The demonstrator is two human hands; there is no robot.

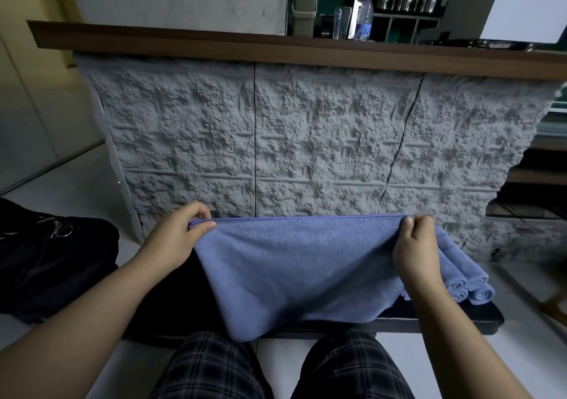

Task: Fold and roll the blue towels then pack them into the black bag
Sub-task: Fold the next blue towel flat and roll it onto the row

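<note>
Grey stone-textured wall (306, 141) behind, the bag (46, 263) lies far left, the left hand (175, 239) and right hand (414, 245) each pinch a top corner of the towel (294, 276) hanging over the bench (460, 319), rolled towels (469, 288) just right.

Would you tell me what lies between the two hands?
In the head view, the taut top edge of the blue towel spans from left hand to right hand.

Blue towel (294, 269) hanging spread — rolled towels (466, 285) right, black bag (52, 263) left
</note>
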